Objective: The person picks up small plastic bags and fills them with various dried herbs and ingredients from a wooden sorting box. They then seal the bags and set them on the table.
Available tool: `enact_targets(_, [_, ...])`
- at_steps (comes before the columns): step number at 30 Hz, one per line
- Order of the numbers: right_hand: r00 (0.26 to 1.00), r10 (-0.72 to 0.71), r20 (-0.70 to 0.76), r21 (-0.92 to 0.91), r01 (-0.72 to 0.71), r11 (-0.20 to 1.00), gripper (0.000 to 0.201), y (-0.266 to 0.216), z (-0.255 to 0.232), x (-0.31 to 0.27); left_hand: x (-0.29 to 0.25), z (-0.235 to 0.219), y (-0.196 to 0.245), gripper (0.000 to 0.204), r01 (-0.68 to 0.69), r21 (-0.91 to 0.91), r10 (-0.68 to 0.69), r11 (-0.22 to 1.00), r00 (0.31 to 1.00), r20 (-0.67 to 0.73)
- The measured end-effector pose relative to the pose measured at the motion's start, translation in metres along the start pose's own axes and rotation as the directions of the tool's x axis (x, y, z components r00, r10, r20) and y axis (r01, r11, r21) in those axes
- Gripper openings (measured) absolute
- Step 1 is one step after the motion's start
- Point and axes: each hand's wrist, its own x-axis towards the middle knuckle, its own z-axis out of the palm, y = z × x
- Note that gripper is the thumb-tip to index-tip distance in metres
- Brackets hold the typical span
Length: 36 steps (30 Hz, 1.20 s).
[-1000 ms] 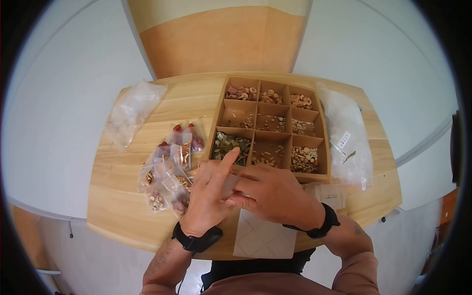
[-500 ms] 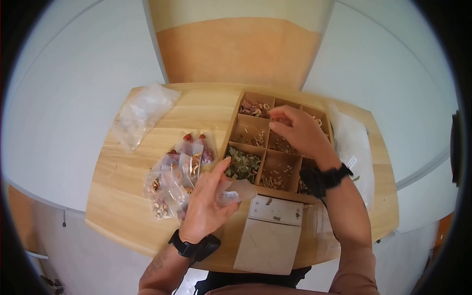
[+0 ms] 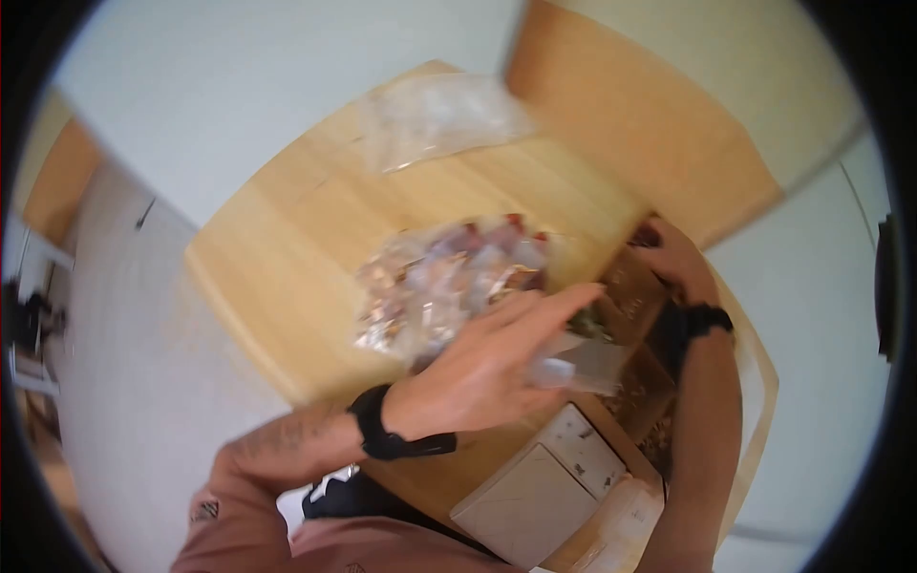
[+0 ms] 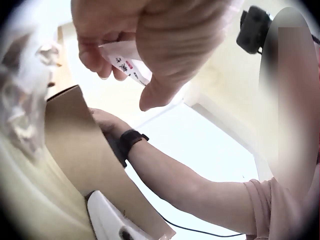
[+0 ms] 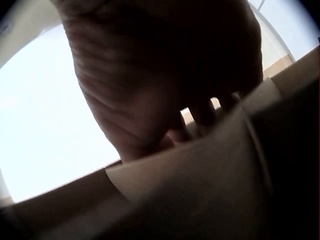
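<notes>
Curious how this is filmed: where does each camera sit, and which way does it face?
Head: on the head, looking forward and down at the table; both arms show.
Left: on that wrist, facing the left hand, small bag and box; right arm beyond.
Right: on that wrist, facing the right hand at the box.
Shared by first two: both hands, bag, box.

There are one left hand (image 3: 478, 372), one right hand (image 3: 673, 258), two black wristbands (image 3: 382, 430), one table (image 3: 277, 239) and one divided cardboard box (image 4: 85, 145). One small labeled bag (image 3: 573, 368), one large clear plastic bag (image 3: 439, 119) and one flat white device (image 3: 525, 506) also show. The small filled bags (image 3: 444, 296) number more than three, too blurred and overlapped to count exactly.
</notes>
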Motion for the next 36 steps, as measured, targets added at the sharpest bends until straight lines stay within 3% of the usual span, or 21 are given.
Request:
enact_targets(2, [0.991, 0.070, -0.118, -0.215, -0.094, 0.972, 0.043, -0.029, 0.007, -0.015, 0.015, -0.009, 0.012, 0.083, -0.031, -0.012, 0.031, 0.999, 0.999, -0.019])
enact_targets(5, [0.978, -0.101, -0.184, -0.501, -0.005, 0.865, 0.043, 0.001, -0.007, -0.003, 0.068, -0.015, 0.016, 0.072, -0.238, -0.005, 0.237, 0.971, 0.969, -0.074])
enact_targets(6, [0.977, -0.111, -0.184, -0.511, 0.002, 0.859, 0.043, 0.002, -0.005, -0.002, 0.086, -0.016, 0.018, 0.069, -0.273, -0.006, 0.271, 0.962, 0.959, -0.080])
enact_targets(8, [0.978, -0.102, -0.181, -0.476, 0.004, 0.879, 0.042, 0.004, -0.009, -0.008, 0.117, -0.025, 0.032, 0.053, -0.199, -0.098, 0.199, 0.975, 0.980, -0.008])
enact_targets(10, [0.981, -0.091, -0.170, -0.427, 0.010, 0.904, 0.041, 0.003, -0.010, -0.012, 0.154, -0.020, 0.036, 0.051, -0.223, 0.074, 0.227, 0.972, 0.973, -0.050])
enact_targets(13, [0.983, -0.097, -0.153, -0.381, 0.032, 0.924, 0.039, 0.008, -0.007, -0.016, 0.184, -0.037, 0.065, 0.053, -0.068, 0.198, 0.029, 0.978, 0.981, 0.193])
enact_targets(17, [0.985, -0.095, -0.147, -0.316, 0.045, 0.948, 0.037, 0.007, -0.001, -0.004, 0.193, -0.041, 0.046, 0.055, -0.163, 0.298, 0.138, 0.941, 0.985, 0.103])
enact_targets(20, [0.990, -0.071, -0.122, -0.257, 0.038, 0.966, 0.036, 0.008, 0.002, 0.001, 0.191, -0.034, 0.023, 0.056, -0.165, 0.258, 0.175, 0.952, 0.985, -0.014])
enact_targets(23, [0.990, -0.020, -0.141, -0.223, -0.012, 0.975, 0.035, 0.029, -0.001, 0.011, 0.160, -0.027, 0.026, 0.064, 0.005, 0.022, -0.004, 1.000, 1.000, -0.025])
enact_targets(25, [0.973, -0.067, -0.221, -0.544, -0.066, 0.836, 0.036, 0.004, 0.004, -0.001, 0.120, -0.032, 0.028, 0.074, 0.159, -0.097, -0.158, 0.982, 0.987, 0.018])
enact_targets(27, [0.986, -0.087, -0.142, -0.383, 0.026, 0.923, 0.033, -0.001, 0.002, 0.000, 0.091, -0.030, 0.023, 0.079, 0.205, -0.112, -0.203, 0.972, 0.979, 0.028])
enact_targets(28, [0.981, -0.096, -0.171, -0.375, 0.025, 0.927, 0.030, -0.001, 0.002, -0.003, 0.080, -0.020, 0.014, 0.077, 0.170, -0.081, -0.169, 0.982, 0.986, 0.013])
enact_targets(30, [0.967, -0.085, -0.241, -0.354, -0.006, 0.935, 0.027, 0.000, 0.003, -0.007, 0.059, -0.009, 0.019, 0.078, 0.246, -0.073, -0.244, 0.966, 0.969, 0.044])
enact_targets(32, [0.950, -0.039, -0.310, -0.318, -0.065, 0.946, 0.025, 0.001, 0.003, -0.006, 0.048, 0.008, 0.009, 0.079, 0.233, -0.150, -0.218, 0.961, 0.970, 0.111])
enact_targets(33, [0.936, -0.106, -0.334, -0.307, -0.002, 0.952, 0.024, 0.000, 0.003, -0.007, 0.043, 0.016, 0.007, 0.079, 0.236, -0.188, -0.214, 0.953, 0.968, 0.132])
enact_targets(36, [0.936, 0.043, -0.351, 0.030, -0.035, 0.999, 0.017, -0.012, -0.001, -0.016, 0.039, 0.030, 0.003, 0.082, 0.243, -0.219, -0.203, 0.945, 0.961, 0.188])
